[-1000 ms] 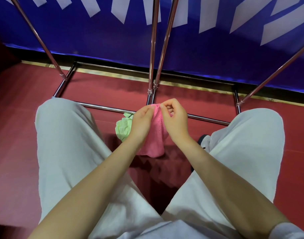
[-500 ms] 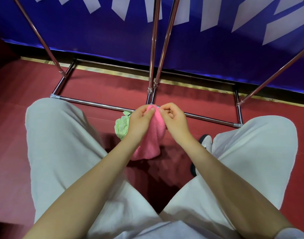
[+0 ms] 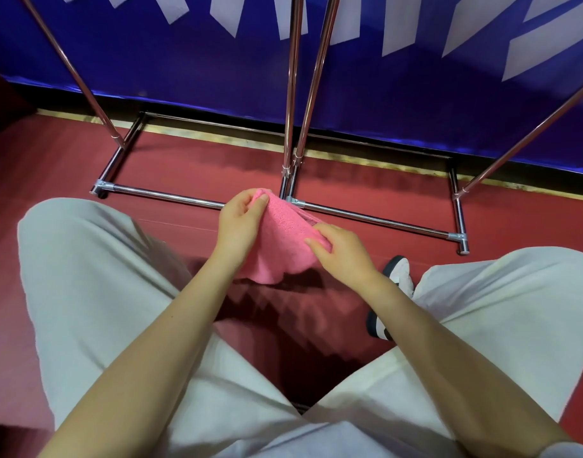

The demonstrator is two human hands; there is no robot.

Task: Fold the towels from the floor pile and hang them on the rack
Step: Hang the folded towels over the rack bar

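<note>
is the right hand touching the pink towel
Touching. The head view shows the right hand with its fingers lying on the pink towel, pinching its edge, with no gap between them.

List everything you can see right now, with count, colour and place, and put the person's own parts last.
towel: one, pink, held up between both hands above the floor, in front of the rack's base
rack: one, chrome metal tubes, standing on the floor against the banner; no towel on the parts in view
floor: red, under the rack and the person
banner: one, blue with white shapes, along the back behind the rack
shoe: one, white and dark, on the floor by the right leg
trousers: pale grey, both legs, either side of the picture
left hand: fingers pinch the towel's upper corner
right hand: fingers grip the towel's right edge
</note>
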